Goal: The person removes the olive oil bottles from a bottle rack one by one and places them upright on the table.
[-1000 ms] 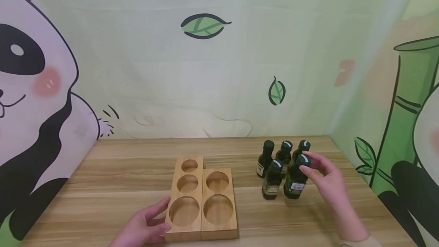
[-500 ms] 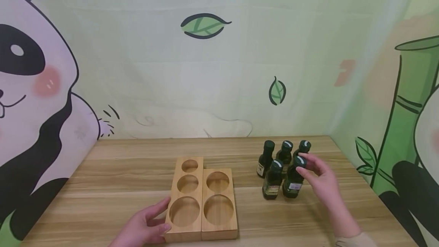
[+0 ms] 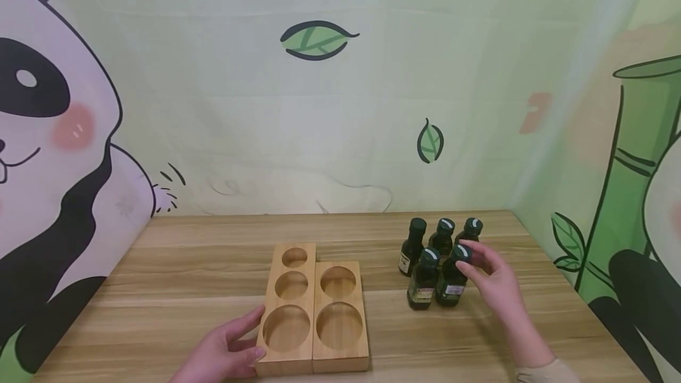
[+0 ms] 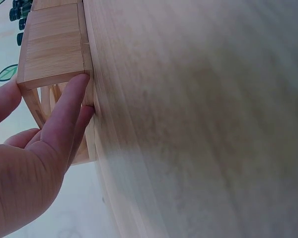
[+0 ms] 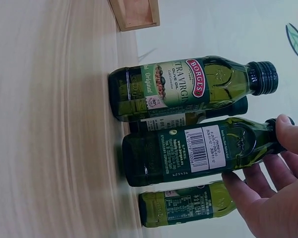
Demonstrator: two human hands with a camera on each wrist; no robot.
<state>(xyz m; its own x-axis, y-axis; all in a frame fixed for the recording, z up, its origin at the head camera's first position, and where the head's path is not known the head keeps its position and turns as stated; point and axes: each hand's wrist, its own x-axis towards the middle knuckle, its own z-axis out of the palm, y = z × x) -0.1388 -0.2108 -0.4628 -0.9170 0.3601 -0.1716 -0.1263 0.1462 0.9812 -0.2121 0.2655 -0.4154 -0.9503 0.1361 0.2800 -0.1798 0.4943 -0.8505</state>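
Note:
My right hand pinches a dark green olive oil bottle by its cap and neck between thumb and fingers. This bottle stands upright, its barcode label facing the right wrist camera. Close beside it on the left is another olive oil bottle with a Borges label. My left hand touches the left side of a light wooden holder near its front corner, fingers nearly straight. The left wrist view shows my thumb at the holder's top edge and a finger low on its side.
Behind the front pair stand a slim dark bottle and two more bottles, partly hidden. A second wooden holder with two round recesses sits against the first, which has three. The wooden table ends at a printed cloth wall.
My right hand has shifted the olive oil bottle a little to the left, closer to the front bottle beside it. The left hand and wooden holders have stayed in place.

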